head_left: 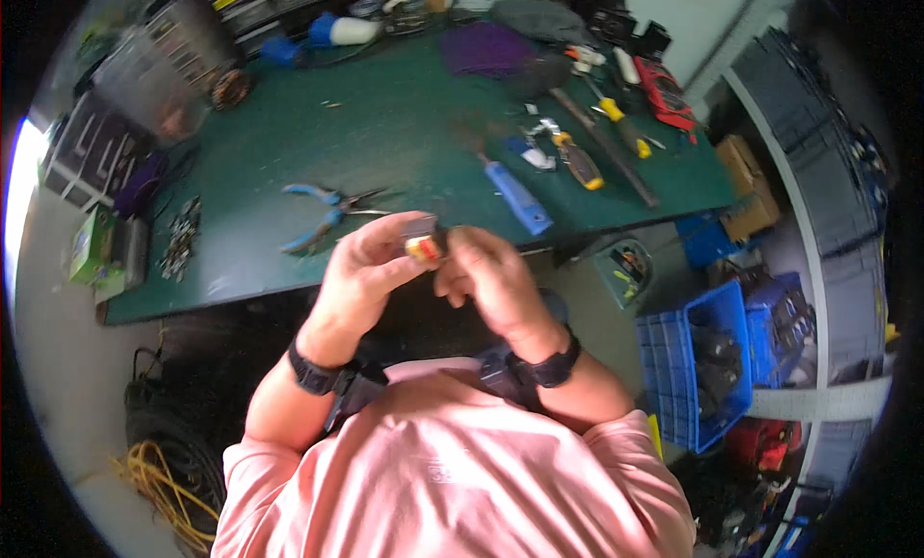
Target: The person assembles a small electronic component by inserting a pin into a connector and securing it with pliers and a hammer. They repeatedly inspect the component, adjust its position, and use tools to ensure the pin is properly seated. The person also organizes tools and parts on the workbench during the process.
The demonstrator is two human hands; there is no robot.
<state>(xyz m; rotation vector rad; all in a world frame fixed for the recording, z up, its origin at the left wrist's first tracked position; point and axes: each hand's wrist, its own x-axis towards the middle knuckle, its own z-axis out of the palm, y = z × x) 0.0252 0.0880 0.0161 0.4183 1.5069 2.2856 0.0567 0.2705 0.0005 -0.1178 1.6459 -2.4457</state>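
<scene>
Just off the bench's near edge, my left hand (358,274) is closed around a small dark block (422,244) with a yellow, red and white face. My right hand (493,284) is at the block's right side with its fingers curled; whether they pinch the block or some small part of it I cannot make out. Blue-handled pliers (334,214) lie spread on the bench beyond my left hand. To the right rests a tool with a blue handle (520,198), its far end blurred. Further right are a yellow-and-grey handled tool (580,164) and a long-handled hammer (608,152).
On the green bench (260,154) sit a pile of small metal parts (180,239), a green box (91,245), a purple cloth (486,50), a yellow screwdriver (611,109) and a red meter (664,96). Blue crates (693,366) stand at right by the shelving.
</scene>
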